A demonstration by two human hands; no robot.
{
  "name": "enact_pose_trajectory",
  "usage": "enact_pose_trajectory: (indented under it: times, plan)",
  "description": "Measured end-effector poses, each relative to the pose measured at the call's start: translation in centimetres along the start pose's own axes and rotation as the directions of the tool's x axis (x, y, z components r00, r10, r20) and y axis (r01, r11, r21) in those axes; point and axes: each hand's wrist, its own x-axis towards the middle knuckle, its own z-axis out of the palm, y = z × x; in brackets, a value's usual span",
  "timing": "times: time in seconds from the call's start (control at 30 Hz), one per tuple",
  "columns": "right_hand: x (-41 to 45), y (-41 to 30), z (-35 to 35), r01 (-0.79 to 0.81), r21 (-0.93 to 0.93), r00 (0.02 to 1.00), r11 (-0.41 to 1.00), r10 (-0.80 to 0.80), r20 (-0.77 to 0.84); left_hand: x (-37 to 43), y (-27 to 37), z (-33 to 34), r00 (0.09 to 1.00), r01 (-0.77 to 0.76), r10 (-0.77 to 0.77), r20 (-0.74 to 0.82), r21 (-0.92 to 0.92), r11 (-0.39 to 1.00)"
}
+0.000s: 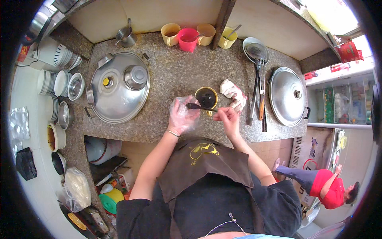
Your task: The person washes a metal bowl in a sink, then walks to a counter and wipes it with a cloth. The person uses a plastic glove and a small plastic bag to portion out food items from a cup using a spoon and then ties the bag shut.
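In front of the apron, my left hand holds a thin clear plastic bag, which blurs around the fingers. My right hand pinches the handle of a dark spoon. The spoon's bowl is over the bag beside my left palm; its contents are hard to make out. Just beyond the spoon stands a yellow cup of dark liquid, partly crossed by the spoon handle. A crumpled white cloth with reddish stains lies right of the cup, close to my right hand.
Large lidded metal pots are set into the granite counter on both sides. Long-handled strainers lie at right. Several cups line the back wall. Stacked bowls stand left. A person in red is at far right.
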Motion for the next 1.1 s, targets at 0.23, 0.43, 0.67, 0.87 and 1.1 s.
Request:
enact_pose_trajectory:
  times: [0.23, 0.43, 0.67, 0.87, 1.1]
  plan:
    - [-1.0, -3.1, 0.7, 0.534, -0.468, 0.844, 0.704, -0.412, 0.344, 0.5, 0.4, -0.7, 0.97, -0.237, 0.23, 0.073, 0.098, 0.967]
    - [1.2, 1.0, -2.0, 0.141, -0.167, 0.983, 0.976, -0.158, -0.092, -0.5, 1.1, -2.3, 0.992, -0.126, 0.126, -0.005, -0.068, 0.99]
    - [4.8, 0.5, -4.9, 0.063, -0.512, 0.959, 0.857, -0.195, -0.208, -0.6, 1.2, -3.1, 0.982, -0.189, 0.187, -0.027, -0.168, 0.968]
    - [18.7, -22.3, -5.0, 0.627, -0.5, 0.503, 0.597, -0.801, -0.326, -1.4, 2.0, -1.7, 0.965, -0.261, 0.26, -0.024, -0.089, 0.961]
    - [30.8, -38.6, -7.2, 0.639, -0.616, 0.447, 0.461, -0.874, -0.191, -2.0, 2.5, 0.5, 0.935, -0.326, 0.31, -0.172, -0.074, 0.943]
